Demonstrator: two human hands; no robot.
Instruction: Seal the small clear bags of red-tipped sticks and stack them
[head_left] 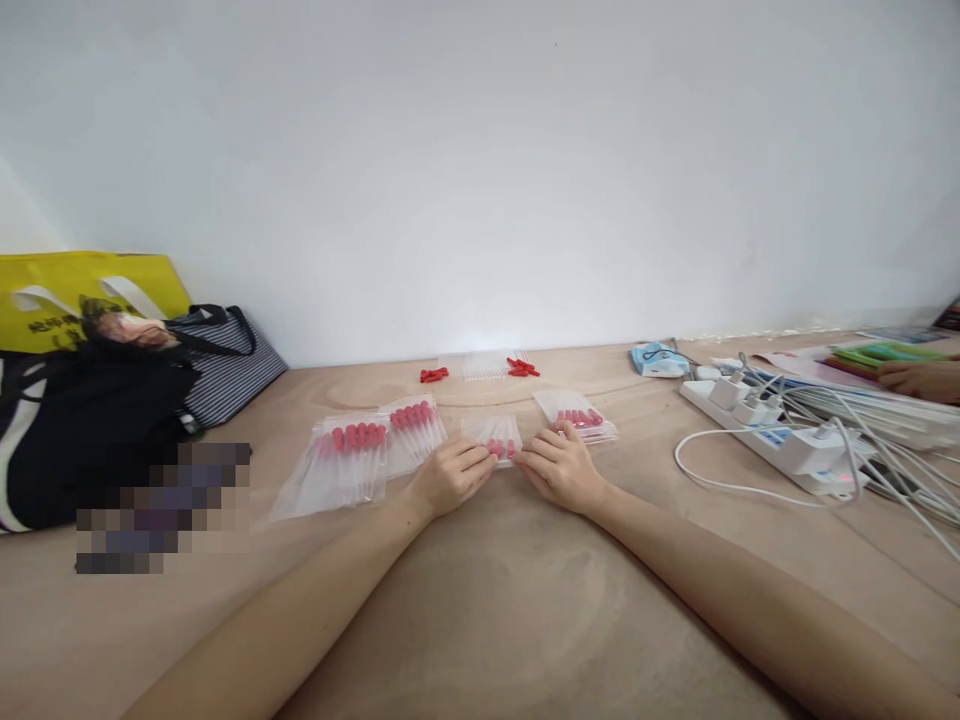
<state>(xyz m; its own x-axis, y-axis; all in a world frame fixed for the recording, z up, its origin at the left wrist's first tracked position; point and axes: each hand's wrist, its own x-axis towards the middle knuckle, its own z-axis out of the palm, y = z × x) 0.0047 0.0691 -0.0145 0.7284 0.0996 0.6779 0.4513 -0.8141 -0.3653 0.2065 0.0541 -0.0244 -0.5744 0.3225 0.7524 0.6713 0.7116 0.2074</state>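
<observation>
Between my hands lies a small clear plastic bag (pixel 487 428) with several red-ended pieces inside, their pale stems pointing away from me. The fingers of my left hand (pixel 452 473) pinch its near left edge. At the near right edge, my right hand (pixel 561 468) has its fingers closed on the same bag. My fingers hide part of the red ends. Filled bags with red-ended, pale-stemmed pieces lie to the left, one bag (pixel 367 480) nearer me and another bag (pixel 420 455) beside it. Just beyond my right hand is a stack of filled bags (pixel 553 403).
Near the wall are loose red pieces (pixel 433 375), more red pieces (pixel 523 368) and clear tubes (pixel 484 367). To the right lie a face mask (pixel 660 360), a power strip (pixel 780 445) with cables, and another person's hand (pixel 921 380). Bags (pixel 90 430) stand left.
</observation>
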